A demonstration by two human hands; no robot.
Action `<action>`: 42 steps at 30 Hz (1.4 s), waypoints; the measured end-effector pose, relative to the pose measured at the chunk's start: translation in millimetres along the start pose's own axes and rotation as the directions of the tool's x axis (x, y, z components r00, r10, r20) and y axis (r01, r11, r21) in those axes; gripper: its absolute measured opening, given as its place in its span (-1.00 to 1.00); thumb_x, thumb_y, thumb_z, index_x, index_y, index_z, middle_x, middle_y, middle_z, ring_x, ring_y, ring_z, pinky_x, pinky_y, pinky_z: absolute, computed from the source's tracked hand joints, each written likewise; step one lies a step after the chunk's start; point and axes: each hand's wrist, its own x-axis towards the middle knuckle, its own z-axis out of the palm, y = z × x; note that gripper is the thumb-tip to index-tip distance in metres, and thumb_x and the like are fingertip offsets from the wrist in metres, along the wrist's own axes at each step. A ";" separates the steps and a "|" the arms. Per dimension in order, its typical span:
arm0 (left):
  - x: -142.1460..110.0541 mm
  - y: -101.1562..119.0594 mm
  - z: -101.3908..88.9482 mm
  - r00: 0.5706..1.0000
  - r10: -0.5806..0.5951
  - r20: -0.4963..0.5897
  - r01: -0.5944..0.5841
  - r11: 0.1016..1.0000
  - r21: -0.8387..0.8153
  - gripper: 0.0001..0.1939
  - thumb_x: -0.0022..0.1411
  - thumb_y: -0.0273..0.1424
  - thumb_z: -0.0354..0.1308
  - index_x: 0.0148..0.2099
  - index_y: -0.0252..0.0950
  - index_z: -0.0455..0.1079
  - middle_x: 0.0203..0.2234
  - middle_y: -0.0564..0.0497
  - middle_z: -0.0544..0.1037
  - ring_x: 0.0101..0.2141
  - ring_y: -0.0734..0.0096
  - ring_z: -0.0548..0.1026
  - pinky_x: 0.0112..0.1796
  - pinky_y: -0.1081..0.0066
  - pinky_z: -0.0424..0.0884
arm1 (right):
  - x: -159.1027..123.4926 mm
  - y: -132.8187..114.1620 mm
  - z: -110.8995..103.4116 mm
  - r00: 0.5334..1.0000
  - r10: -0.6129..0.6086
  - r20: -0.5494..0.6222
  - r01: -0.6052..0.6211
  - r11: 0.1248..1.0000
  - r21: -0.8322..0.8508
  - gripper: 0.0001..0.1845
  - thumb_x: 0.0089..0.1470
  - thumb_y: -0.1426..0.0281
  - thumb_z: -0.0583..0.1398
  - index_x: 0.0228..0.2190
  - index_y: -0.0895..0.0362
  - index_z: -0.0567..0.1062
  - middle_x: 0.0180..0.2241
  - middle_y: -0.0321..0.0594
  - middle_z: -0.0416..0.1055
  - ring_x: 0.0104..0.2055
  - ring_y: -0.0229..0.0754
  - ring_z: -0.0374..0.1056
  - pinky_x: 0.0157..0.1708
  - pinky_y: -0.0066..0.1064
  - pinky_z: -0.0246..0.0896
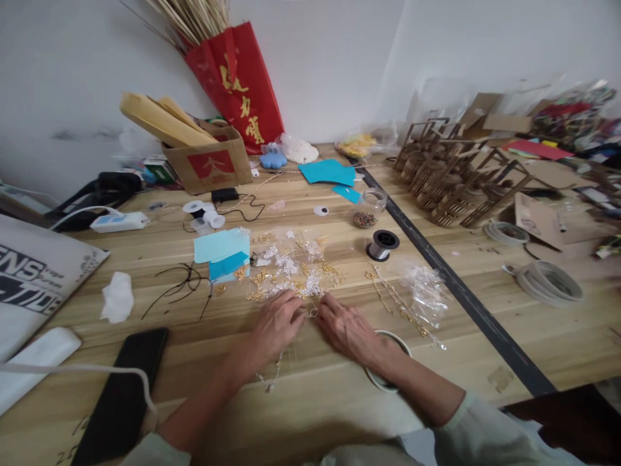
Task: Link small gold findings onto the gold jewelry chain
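My left hand (279,321) and my right hand (345,325) rest close together on the table, fingers bent and pinched. Between the fingertips a small pale loop (313,312) of thin strand shows; its ends run into both hands, where the fingers hide them. Just beyond my fingers lie loose gold and silver beads (310,283). A silver chain (270,383) lies below my left wrist. Beside my right wrist, partly covered by it, is a pale round ring (409,346); whether it is worn cannot be told. Gold and silver chains (398,301) lie to the right.
A wire spool (383,245) and a glass jar (372,206) stand beyond. Clear plastic bags (427,291) lie at right, near a dark strip (436,259). On the left are blue cards (220,246), black cords (187,285) and a phone (123,388). Small wooden lanterns (451,188) stand back right.
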 end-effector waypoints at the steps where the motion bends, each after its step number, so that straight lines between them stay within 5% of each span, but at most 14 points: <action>1: 2.3 3.1 1.0 1.000 0.006 0.018 -0.006 1.000 -0.004 -0.83 0.29 -0.41 0.04 -0.26 -0.30 0.45 -0.33 -0.03 0.46 -0.24 0.29 0.42 -0.19 0.33 0.33 | -0.3 -0.3 -0.3 1.000 -0.001 -0.003 0.001 1.000 0.006 -0.82 0.31 0.45 -0.03 -0.20 0.18 0.36 -0.21 -0.10 0.33 -0.36 -0.22 0.33 -0.51 -0.46 0.04; 8: 16.2 9.0 6.1 0.996 -0.011 0.084 0.016 0.998 -0.054 -0.84 0.24 -0.42 0.07 -0.38 -0.29 0.43 -0.43 0.01 0.45 -0.32 0.32 0.41 -0.26 0.37 0.30 | -0.7 -1.8 -4.3 1.000 0.027 0.011 -0.028 0.997 0.072 -0.81 0.29 0.47 -0.02 -0.18 0.20 0.38 -0.22 -0.10 0.32 -0.36 -0.23 0.33 -0.49 -0.46 0.07; 19: 19.7 0.7 13.1 0.993 -0.119 0.018 0.119 0.952 -0.282 -0.90 0.11 -0.53 0.11 -0.43 -0.30 0.41 -0.59 0.09 0.45 -0.52 0.47 0.38 -0.44 0.48 0.26 | -0.8 -1.1 -3.2 0.998 0.051 0.037 -0.055 0.994 0.093 -0.82 0.30 0.43 -0.01 -0.21 0.17 0.37 -0.22 -0.13 0.33 -0.37 -0.23 0.34 -0.46 -0.47 0.07; 36: 19.8 -3.0 13.8 0.989 -0.110 -0.098 0.079 0.959 -0.274 -0.91 0.12 -0.51 0.12 -0.44 -0.30 0.37 -0.56 0.09 0.42 -0.51 0.49 0.36 -0.43 0.49 0.27 | 2.1 -5.0 -5.9 0.999 0.042 -0.024 -0.039 0.993 0.110 -0.87 0.26 0.44 0.03 -0.24 0.17 0.38 -0.24 -0.15 0.34 -0.38 -0.26 0.33 -0.51 -0.49 0.02; 42: 13.2 -4.2 17.2 0.979 0.037 -0.198 -0.044 0.999 -0.030 -0.87 0.21 -0.52 0.06 -0.39 -0.29 0.36 -0.42 -0.02 0.46 -0.34 0.35 0.41 -0.29 0.40 0.33 | 3.7 -4.7 -5.9 0.997 0.069 -0.041 -0.064 0.992 0.107 -0.84 0.28 0.42 0.02 -0.24 0.18 0.38 -0.25 -0.16 0.34 -0.40 -0.26 0.31 -0.51 -0.48 0.02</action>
